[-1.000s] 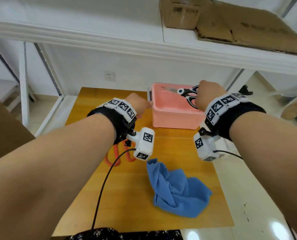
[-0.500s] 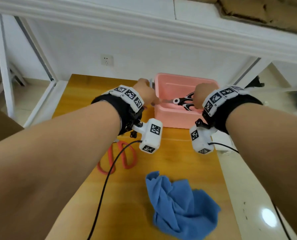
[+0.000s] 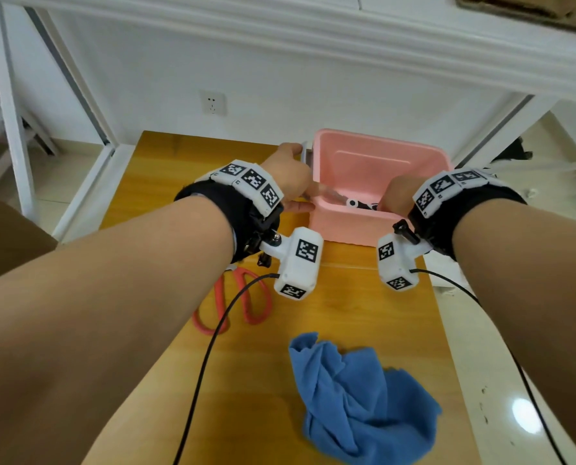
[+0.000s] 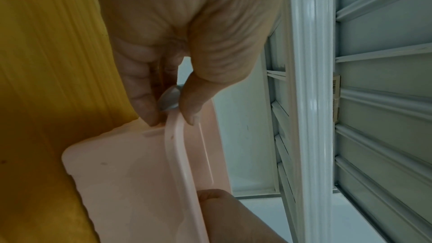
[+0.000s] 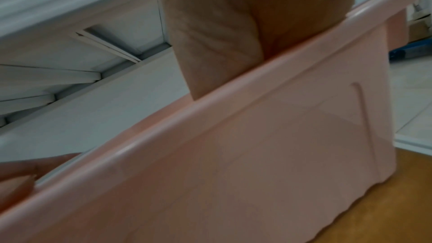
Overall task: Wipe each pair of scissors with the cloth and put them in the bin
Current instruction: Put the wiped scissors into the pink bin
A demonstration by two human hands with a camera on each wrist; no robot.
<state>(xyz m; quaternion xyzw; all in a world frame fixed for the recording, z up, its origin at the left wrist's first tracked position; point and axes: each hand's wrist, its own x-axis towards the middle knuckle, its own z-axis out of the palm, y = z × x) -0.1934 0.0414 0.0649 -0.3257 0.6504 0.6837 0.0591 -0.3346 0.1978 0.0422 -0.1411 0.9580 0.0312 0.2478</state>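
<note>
A pair of black-handled scissors [image 3: 355,203] lies low inside the pink bin [image 3: 380,156], blades pointing left. My left hand [image 3: 296,182] is at the bin's left rim, and in the left wrist view its thumb and a finger [image 4: 170,115] pinch the shiny blade tip [image 4: 168,99] just over the rim [image 4: 177,154]. My right hand [image 3: 397,196] reaches down into the bin at the handle end. Its fingers are hidden behind the bin wall [image 5: 280,145]. Red-handled scissors [image 3: 243,297] lie on the wooden table under my left wrist. The blue cloth [image 3: 363,397] is crumpled at the front.
The bin stands at the back right of the wooden table [image 3: 347,313], close to its right edge. A white wall with a socket [image 3: 214,103] and a shelf frame stand behind. Wrist-camera cables [image 3: 213,347] trail over the table.
Both hands have come down with the black scissors, from above the bin's rim to inside it. My left hand moved right to the bin's left rim.
</note>
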